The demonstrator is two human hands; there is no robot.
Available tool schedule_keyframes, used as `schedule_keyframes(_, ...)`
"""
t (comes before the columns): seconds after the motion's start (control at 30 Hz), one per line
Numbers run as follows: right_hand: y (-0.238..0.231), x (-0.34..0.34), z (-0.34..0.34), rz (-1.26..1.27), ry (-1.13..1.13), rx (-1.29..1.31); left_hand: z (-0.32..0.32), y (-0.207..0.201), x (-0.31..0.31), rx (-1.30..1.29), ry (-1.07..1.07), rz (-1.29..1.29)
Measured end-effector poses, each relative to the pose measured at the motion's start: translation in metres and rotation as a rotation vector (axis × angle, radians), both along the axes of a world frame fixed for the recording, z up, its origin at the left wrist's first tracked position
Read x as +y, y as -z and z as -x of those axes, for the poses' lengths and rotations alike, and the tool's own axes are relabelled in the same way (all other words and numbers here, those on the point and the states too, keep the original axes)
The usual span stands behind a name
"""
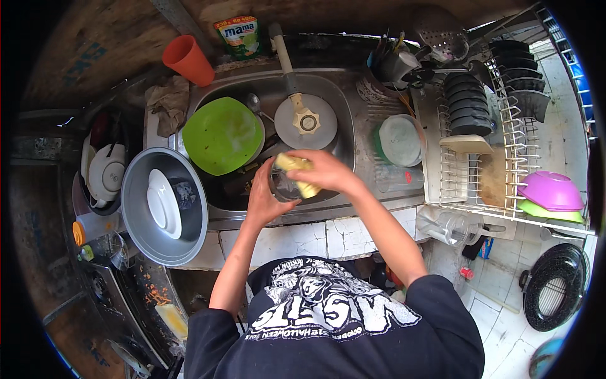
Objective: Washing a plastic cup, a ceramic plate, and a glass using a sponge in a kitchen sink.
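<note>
Over the front of the metal sink (349, 120), my left hand (257, 197) is closed round the side of a clear glass (281, 184). My right hand (328, 172) grips a yellow sponge (291, 163) and presses it at the mouth of that glass. Part of the glass is hidden behind the sponge and fingers. Behind my left hand, a green square plate (221, 136) rests in the sink with a spoon (257, 104) beside it. A round grey lid or pan (322, 129) lies beneath the tap (305, 121).
A grey basin (132, 208) holding a white dish (163, 203) stands left of the sink. An orange cup (189, 60) and a green pouch (240, 39) are at the back. On the right are a stacked bowl (402, 140), a clear container (399, 179) and a white dish rack (512, 145).
</note>
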State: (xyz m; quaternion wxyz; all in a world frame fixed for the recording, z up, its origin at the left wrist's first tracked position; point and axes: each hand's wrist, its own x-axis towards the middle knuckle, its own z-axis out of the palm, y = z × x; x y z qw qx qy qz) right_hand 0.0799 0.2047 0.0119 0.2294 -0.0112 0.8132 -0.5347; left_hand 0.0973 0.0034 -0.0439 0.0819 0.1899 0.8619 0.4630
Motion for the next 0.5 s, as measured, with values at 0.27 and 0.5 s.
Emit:
schedule_keyframes(0.27, -0.010, 0.012, 0.019, -0.021, 0.186, -0.089, 0.028, 0.033, -0.016, -0.911, -0.300, -0.491)
schedule_keyframes(0.5, -0.023, 0.023, -0.013, 0.447, 0.243, -0.430, 0.015, 0.025, -0.015, -1.504, -0.399, -0.748)
